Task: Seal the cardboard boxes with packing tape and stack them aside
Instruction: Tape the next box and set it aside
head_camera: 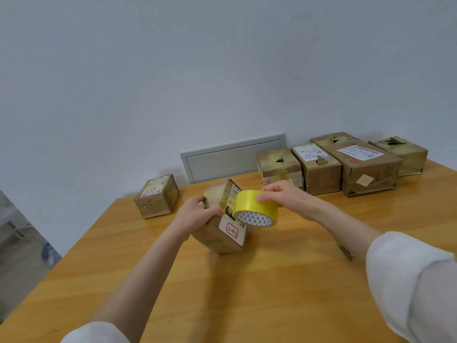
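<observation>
The desk [247, 293] is cut off by the bottom and right edges of the picture, so its near corners are not seen. The left hand [195, 215] covers the upper left part of the box [222, 235], and the tape roll [256, 206] hides part of its label. Which fingers [265, 198] of the right hand [291, 198] touch the tape roll I cannot tell. The print on the row of boxes [321, 174] at the far edge is too small to read. A small flat thing [346, 252] lies partly under the right arm [346, 229]; what it is I cannot tell. The floor [22, 243] is blurred.
</observation>
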The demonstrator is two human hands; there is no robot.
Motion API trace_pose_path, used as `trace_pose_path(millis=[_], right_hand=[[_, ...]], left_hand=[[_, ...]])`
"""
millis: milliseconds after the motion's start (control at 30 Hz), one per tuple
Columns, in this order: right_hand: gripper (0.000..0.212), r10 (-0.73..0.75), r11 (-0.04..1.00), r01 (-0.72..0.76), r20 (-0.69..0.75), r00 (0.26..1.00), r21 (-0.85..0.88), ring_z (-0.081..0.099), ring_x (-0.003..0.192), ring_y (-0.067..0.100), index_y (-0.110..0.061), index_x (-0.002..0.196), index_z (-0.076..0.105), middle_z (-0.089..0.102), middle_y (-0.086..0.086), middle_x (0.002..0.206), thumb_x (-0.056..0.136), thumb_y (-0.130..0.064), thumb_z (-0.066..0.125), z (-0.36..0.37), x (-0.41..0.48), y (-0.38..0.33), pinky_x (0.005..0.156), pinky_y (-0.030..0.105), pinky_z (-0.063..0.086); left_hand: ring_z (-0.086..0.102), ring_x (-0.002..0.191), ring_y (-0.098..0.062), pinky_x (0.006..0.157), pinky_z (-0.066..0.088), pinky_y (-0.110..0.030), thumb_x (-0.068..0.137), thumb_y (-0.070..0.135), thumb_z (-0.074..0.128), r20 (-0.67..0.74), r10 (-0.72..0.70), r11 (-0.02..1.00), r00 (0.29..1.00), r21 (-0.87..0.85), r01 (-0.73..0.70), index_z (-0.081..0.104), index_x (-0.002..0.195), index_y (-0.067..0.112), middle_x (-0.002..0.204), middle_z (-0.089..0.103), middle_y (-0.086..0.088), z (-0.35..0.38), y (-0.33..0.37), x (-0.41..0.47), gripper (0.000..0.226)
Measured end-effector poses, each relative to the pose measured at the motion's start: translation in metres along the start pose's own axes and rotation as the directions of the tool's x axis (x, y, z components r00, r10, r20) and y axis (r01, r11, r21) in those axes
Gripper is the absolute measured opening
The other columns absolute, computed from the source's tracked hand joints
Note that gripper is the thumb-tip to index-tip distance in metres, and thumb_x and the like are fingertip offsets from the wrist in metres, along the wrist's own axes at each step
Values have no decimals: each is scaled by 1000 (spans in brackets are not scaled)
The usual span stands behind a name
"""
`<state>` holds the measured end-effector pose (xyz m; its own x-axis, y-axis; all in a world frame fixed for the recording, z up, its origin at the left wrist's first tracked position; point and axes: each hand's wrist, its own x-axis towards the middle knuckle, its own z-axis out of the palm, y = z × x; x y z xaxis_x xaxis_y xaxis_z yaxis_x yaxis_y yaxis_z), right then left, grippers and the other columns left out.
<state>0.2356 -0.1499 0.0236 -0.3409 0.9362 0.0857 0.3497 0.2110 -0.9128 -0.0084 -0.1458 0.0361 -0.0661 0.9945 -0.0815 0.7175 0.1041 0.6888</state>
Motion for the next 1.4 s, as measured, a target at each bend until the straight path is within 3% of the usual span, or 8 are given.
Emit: trace_pose_path(millis=[200,333,500,733,833,933,1167,1400], right_hand=[[42,-49,981,44,-22,999,-189,57,73,20,3,82,66,60,10,77,87,-39,66,-19,3,-11,72,32,45],[51,6,961,-9,-13,1000,-278,65,76,24,0,92,69,69,15,89,84,-50,65,-21,1,-1,76,37,53],[42,-11,940,-1,-35,999,-342,60,60,6,-8,83,70,66,-1,73,84,-51,65,-24,3,-9,62,25,47],[50,19,792,-30,-25,1000,-610,63,96,21,-17,105,68,68,0,107,83,-61,57,-17,4,-8,81,40,53],[33,20,774,-47,-50,999,-632,58,72,12,-33,70,56,61,-12,76,80,-64,59,-18,2,1,61,27,43],[35,31,786,-57,-53,998,-615,48,62,3,-37,64,43,47,-15,67,81,-63,58,-13,3,2,58,23,36],[58,73,775,-101,-71,995,-624,52,83,10,-22,114,64,52,-12,92,80,-68,55,-4,10,9,60,25,37],[66,121,771,-169,-120,985,-614,50,84,10,-21,120,62,57,-8,98,77,-71,56,10,15,18,60,25,38]], left_hand=[[68,84,-17,60,54,-26,77,37,75,9,-77,961,997,-265,77,39,145,20,99,70,-2,-4,-20,-10,79],[70,82,-15,60,53,-25,79,33,74,13,-58,946,998,-318,60,36,147,20,92,74,-3,-2,-24,-14,79],[69,82,-14,60,51,-24,79,30,74,-2,-51,926,999,-374,47,36,147,21,95,73,-3,1,-24,-16,78],[70,80,-14,56,52,-23,82,28,72,-13,-60,899,998,-434,49,38,146,21,97,72,-4,0,-31,-18,73],[71,80,-15,57,54,-25,83,28,71,-4,-64,898,998,-436,56,39,145,21,95,73,-3,-4,-35,-18,71],[69,78,-13,57,53,-26,85,32,69,6,-83,890,997,-450,77,44,141,23,86,74,1,-2,-38,-19,62],[69,82,-18,58,55,-29,88,32,64,84,-91,844,992,-522,122,61,106,27,82,75,3,2,-48,-17,19],[68,73,-24,60,56,-35,86,35,61,180,-164,770,970,-591,240,63,111,14,87,75,-7,9,-58,-14,32]])
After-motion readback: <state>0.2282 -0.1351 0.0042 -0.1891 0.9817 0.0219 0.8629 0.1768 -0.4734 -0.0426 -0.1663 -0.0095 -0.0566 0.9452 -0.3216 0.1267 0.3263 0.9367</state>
